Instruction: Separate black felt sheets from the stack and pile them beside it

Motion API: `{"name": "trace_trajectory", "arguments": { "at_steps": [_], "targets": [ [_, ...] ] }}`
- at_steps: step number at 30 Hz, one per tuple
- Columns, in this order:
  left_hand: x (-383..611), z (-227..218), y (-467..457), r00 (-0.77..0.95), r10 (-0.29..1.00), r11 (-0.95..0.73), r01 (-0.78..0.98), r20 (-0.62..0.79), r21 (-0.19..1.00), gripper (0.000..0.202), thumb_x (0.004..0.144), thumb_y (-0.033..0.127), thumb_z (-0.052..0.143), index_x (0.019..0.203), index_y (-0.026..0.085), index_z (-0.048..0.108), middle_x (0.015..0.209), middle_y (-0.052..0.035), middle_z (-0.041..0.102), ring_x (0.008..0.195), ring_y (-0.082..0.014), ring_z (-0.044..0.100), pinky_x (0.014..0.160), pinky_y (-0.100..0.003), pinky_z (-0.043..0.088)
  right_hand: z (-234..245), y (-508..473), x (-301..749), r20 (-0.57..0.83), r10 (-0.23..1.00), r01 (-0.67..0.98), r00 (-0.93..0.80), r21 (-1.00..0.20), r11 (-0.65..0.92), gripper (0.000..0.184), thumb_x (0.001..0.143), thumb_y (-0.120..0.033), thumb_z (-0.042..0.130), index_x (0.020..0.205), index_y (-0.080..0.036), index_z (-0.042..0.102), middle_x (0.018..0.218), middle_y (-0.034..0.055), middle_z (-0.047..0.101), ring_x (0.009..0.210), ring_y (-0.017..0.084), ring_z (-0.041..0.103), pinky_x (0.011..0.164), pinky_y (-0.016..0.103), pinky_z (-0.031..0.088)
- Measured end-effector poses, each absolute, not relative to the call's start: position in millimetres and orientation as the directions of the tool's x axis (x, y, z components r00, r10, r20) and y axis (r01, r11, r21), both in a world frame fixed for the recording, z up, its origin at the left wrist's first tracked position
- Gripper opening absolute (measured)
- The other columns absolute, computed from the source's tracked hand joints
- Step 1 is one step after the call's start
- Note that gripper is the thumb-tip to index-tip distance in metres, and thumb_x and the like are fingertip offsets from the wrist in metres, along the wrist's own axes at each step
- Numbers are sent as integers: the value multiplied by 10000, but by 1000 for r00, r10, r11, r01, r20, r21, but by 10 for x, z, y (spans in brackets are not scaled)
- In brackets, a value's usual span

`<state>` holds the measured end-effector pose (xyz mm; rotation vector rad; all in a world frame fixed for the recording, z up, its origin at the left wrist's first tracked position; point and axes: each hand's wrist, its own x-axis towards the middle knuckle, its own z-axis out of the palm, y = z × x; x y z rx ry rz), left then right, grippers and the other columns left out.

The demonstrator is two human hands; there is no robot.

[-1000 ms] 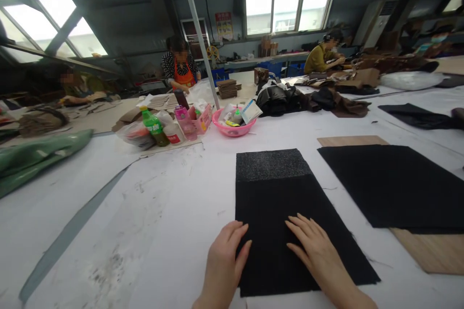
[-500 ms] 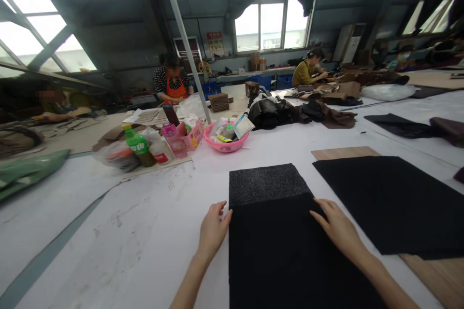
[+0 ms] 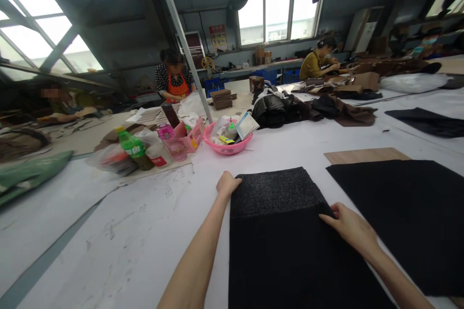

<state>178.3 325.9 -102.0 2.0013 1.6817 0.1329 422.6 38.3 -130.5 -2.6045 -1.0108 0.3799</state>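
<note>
A black fabric piece [image 3: 286, 256] lies on the white table [image 3: 145, 231] in front of me, laid over a greyer speckled piece [image 3: 275, 190] whose far part sticks out. My left hand [image 3: 227, 184] reaches out to the far left corner of the speckled piece, fingers curled on its edge. My right hand [image 3: 351, 228] rests at the right edge of the black piece, where the two layers meet, fingers bent and pinching that edge.
A larger black sheet [image 3: 406, 212] lies on a wooden board [image 3: 362, 155] to the right. Beyond are a pink bowl [image 3: 226, 142], a green bottle [image 3: 132, 147], bags and a slanted metal pole [image 3: 184, 43]. Other people work at far tables.
Both hands moved away from me along the fabric: from lying flat on its near part, to its side edges, the left hand now at the far left corner. The view tilted up.
</note>
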Motion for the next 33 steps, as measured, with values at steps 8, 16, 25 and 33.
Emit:
{"name": "trace_trajectory", "arguments": {
  "at_steps": [8,16,25,33],
  "targets": [
    [1820,-1057,3232,240,944,-81,834,-226,545,292,908,392,604,1061,143,611,995,-52,653,865,-181,636,787,-380,542,-1418,314,4304,-68,738,590,671,-555,-587,277,736,-507,566,741,-232,540,758,39,653,700,239,640,577,296,400],
    [1607,-970,3165,327,871,-34,783,-366,621,253,899,379,624,942,130,621,838,-12,644,690,-131,616,648,-298,539,-1393,216,4161,-74,712,469,699,-705,-533,579,755,-369,569,1302,-196,487,752,8,645,644,218,641,589,285,435],
    [1268,-842,2496,489,721,143,588,-491,796,200,829,154,658,1018,131,598,764,12,653,578,-106,611,492,-209,478,-1373,183,3983,-60,726,514,685,-667,-540,678,758,-212,503,1420,-167,362,651,-39,527,614,206,594,611,294,423],
    [624,-824,1831,472,779,258,361,-414,896,305,632,132,609,937,137,598,706,-13,692,652,-176,674,573,-246,518,-1339,-201,3534,-101,805,514,585,-721,-464,689,778,-270,437,1444,-150,310,816,26,587,756,219,635,730,318,480]
  ]
}}
